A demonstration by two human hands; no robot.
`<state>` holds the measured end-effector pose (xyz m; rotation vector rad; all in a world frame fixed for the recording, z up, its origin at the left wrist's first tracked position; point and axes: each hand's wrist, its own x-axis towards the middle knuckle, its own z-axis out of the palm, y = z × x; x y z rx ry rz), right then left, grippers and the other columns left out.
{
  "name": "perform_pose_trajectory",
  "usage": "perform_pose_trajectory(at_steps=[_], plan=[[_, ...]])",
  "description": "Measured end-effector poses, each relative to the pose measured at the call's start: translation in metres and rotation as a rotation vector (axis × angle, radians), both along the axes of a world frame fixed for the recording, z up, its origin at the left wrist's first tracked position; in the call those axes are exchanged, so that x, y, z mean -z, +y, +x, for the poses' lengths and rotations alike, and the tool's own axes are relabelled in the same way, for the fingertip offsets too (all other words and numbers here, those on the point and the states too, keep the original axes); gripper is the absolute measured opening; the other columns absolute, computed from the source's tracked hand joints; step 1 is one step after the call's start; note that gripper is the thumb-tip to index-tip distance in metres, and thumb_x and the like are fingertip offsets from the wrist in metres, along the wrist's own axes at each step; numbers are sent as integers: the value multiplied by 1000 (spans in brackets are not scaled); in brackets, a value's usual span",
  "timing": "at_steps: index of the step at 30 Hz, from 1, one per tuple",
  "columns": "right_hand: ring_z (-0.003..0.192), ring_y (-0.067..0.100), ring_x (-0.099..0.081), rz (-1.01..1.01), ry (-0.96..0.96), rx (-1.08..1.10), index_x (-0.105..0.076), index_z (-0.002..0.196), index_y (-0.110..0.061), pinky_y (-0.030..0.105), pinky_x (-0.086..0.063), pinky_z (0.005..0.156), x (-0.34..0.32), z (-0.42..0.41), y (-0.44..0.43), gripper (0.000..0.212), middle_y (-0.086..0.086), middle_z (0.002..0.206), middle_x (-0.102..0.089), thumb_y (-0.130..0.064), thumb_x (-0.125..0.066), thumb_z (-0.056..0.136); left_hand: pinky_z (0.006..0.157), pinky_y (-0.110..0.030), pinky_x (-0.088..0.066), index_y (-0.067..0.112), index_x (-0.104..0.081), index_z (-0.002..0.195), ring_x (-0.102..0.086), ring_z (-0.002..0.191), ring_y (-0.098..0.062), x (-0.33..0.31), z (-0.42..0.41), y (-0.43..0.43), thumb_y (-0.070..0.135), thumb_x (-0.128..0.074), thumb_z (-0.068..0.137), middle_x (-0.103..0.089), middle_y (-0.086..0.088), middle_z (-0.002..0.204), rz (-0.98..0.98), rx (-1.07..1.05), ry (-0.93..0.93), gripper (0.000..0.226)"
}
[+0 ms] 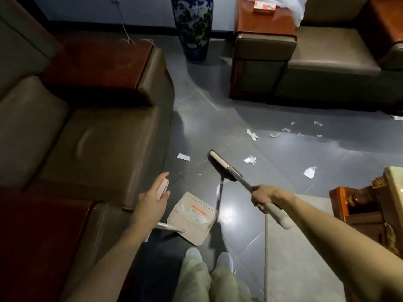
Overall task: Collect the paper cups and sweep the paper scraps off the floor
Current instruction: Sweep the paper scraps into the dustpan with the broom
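Right hand [265, 198]: fingers curled tight round the broom [222, 165] handle, brush head tilted, down at the grey floor [283, 153]. Left hand [152, 200] grips the top of the dustpan [192, 216] handle, thumb up along it, other fingers wrapped. Pan is low, just ahead of the shoes [193, 253], with white bits inside; can't tell if it touches the floor. Paper scraps [250, 159] lie loose on the floor: one left of the brush head near the sofa [98, 138], several to its right, and a cluster further off before the armchair [327, 51]. Blue-white vase [193, 27] stands between the seats at the back. Carved wooden furniture [370, 203] crowds the right edge, near one scrap.
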<state>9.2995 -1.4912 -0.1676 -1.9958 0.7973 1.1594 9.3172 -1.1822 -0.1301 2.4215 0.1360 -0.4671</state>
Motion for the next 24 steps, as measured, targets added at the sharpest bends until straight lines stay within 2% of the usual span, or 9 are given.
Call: perform_pose_trajectory(at_steps=[3, 6, 9, 13, 16, 19, 21, 23, 24], plan=[[42, 14, -46, 109, 85, 104, -50, 116, -6, 24, -42, 46, -2, 2, 28, 37, 6, 53, -50, 1, -40, 81, 73, -38, -53, 45, -36, 138, -56, 76, -18, 5, 15, -8, 27, -50, 97, -57, -10, 106, -16, -60, 5, 47], [38, 10, -42, 240, 182, 292, -53, 93, -6, 20, -38, 41, -16, -10, 63, 16, 2, 46, -48, -1, -38, 88, 77, -38, -51, 47, -37, 137, -58, 81, -25, 9, 8, -26, 28, -51, 96, -60, -12, 104, -13, -80, 25, 47], [29, 7, -34, 371, 218, 472, -46, 70, -5, 14, -30, 33, -41, -9, 83, 27, 1, 38, -41, 0, -33, 93, 83, -41, -52, 47, -37, 137, -58, 88, -29, 11, 2, -33, 31, -51, 96, -60, -10, 99, -12, -100, 4, 46], [24, 6, -34, 468, 274, 568, -38, 66, -10, 10, -28, 26, -71, 20, 68, 31, 0, 36, -37, 0, -33, 94, 79, -40, -50, 38, -38, 140, -63, 97, -33, 5, -1, -21, 28, -52, 96, -66, -14, 108, 3, -40, -63, 48], [25, 7, -37, 411, 240, 484, -41, 64, -8, 12, -30, 26, -86, 36, 60, 30, 1, 41, -37, 0, -36, 93, 82, -40, -51, 34, -38, 141, -63, 102, -34, 2, -2, -6, 25, -54, 95, -65, -15, 114, 16, -37, -63, 49], [29, 4, -42, 215, 73, 131, -44, 68, -10, 11, -32, 33, -84, 53, 66, 26, 1, 56, -42, -1, -39, 92, 82, -30, -49, 28, -44, 139, -63, 99, -28, -2, -7, 9, 16, -57, 93, -65, -13, 111, -77, -122, -93, 49], [45, 13, -50, 143, -10, -41, -53, 77, -6, 18, -40, 48, -73, 75, 69, 10, 5, 61, -50, -4, -46, 84, 86, -22, -41, 27, -44, 138, -56, 104, -15, -3, -10, 18, 13, -54, 94, -57, 1, 119, -172, -159, -88, 47], [59, 22, -53, 40, -27, -156, -60, 94, 0, 27, -46, 57, -58, 102, 70, 19, 11, 68, -57, -2, -47, 79, 84, -24, -42, 33, -41, 138, -56, 99, -13, -2, -8, 28, 16, -50, 96, -56, 6, 118, -177, -213, -11, 46], [60, 23, -55, 11, -21, -214, -59, 102, 1, 28, -48, 56, -53, 116, 71, 27, 13, 72, -59, -1, -46, 79, 74, -24, -45, 34, -40, 138, -59, 87, -14, -1, -7, 33, 18, -49, 97, -63, 2, 106, -132, -224, 6, 45]])
